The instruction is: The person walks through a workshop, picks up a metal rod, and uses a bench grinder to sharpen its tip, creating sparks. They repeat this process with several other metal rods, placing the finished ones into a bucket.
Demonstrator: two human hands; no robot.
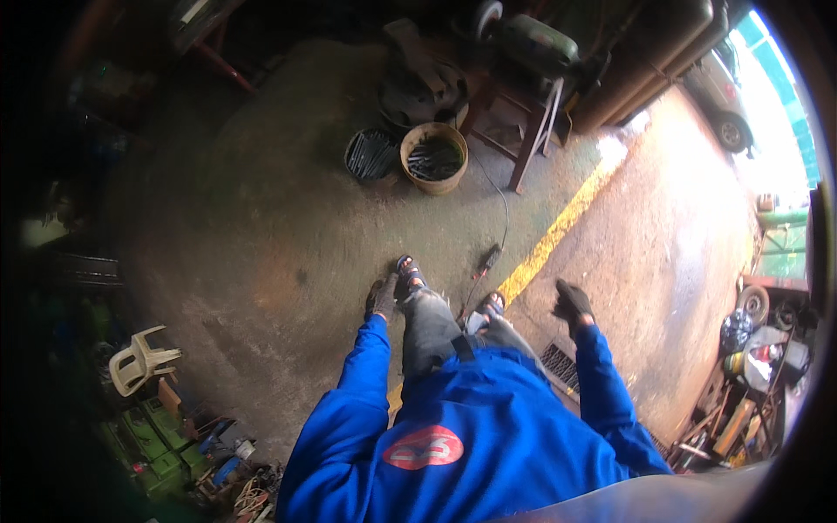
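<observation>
My left hand (381, 297), in a dark work glove, hangs beside my left leg with its fingers loosely apart and nothing seen in it. Out to the right of my legs is my right hand (572, 305), gloved too, its fingers partly spread and holding nothing that shows. Both arms are in blue sleeves. On the floor ahead of my feet lies a small dark device (491, 259) with a reddish end and a cable. Farther off stand a yellowish bucket (434, 179) of dark metal pieces and a dark container (370, 154) of rod-like pieces.
A bench grinder (539, 45) sits on a reddish metal stand (529, 144). A yellow line (558, 228) crosses the floor, with a drain grate (561, 366) by my right leg. At left is a plastic chair (139, 359); scrap and a tyre (753, 302) lie at right.
</observation>
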